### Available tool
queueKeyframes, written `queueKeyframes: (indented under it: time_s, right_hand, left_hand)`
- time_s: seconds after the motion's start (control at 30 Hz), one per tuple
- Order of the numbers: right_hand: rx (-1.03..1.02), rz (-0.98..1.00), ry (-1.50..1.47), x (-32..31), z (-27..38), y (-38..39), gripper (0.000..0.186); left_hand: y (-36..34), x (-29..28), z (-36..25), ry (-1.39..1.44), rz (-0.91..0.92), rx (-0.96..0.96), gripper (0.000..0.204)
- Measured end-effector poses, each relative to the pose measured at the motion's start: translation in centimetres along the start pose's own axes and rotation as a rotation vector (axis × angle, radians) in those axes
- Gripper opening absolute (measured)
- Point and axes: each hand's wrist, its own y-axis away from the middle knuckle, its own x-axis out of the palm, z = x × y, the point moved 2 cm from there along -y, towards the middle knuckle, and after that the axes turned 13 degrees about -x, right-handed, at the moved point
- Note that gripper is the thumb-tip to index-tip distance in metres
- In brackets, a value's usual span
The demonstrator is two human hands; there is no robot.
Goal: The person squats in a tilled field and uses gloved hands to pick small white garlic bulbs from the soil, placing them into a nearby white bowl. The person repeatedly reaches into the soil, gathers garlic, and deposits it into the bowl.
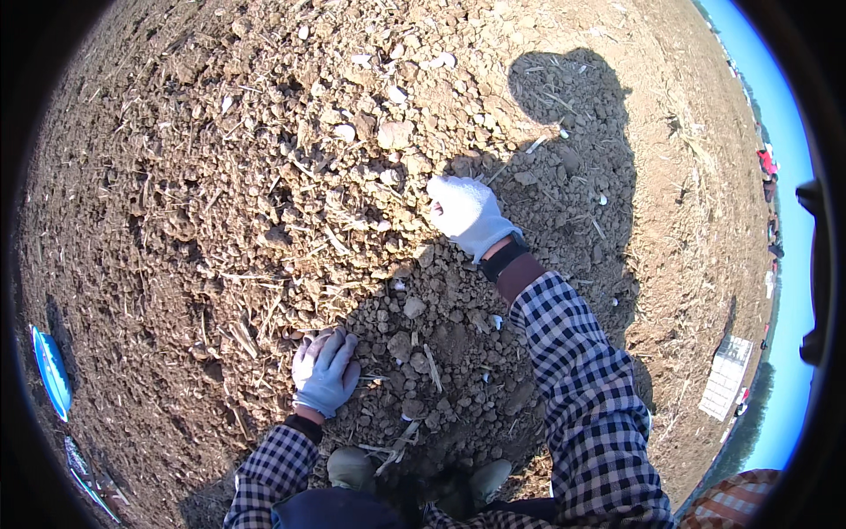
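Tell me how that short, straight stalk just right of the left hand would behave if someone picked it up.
Being thin, the stalk is probably light. Its straight, dry-looking form suggests it may be stiff but snap if bent. It seems to lie atop the soil, so it would likely lift freely.

Gloved left hand [326, 372] and right hand [469, 214] over cloddy soil [167, 229].

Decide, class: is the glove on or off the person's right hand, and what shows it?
On: white glove covers the right hand, its cuff reaching the dark wristband.
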Motion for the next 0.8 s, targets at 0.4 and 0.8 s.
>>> queueKeyframes:
  time_s: [0.4, 0.8]
  right_hand:
    - [0.586, -0.096, 0.137, 0.8, -16.2, -2.4, 0.014]
    - [0.59, 0.269, 0.352, 1.1, -15.8, -2.8, 0.022]
  left_hand:
    - [-0.3, 0.0, 0.1, -0.002, 0.033, 0.009, 0.048]
    - [-0.4, -0.4, 0.1, 0.035, 0.043, 0.018, 0.052]
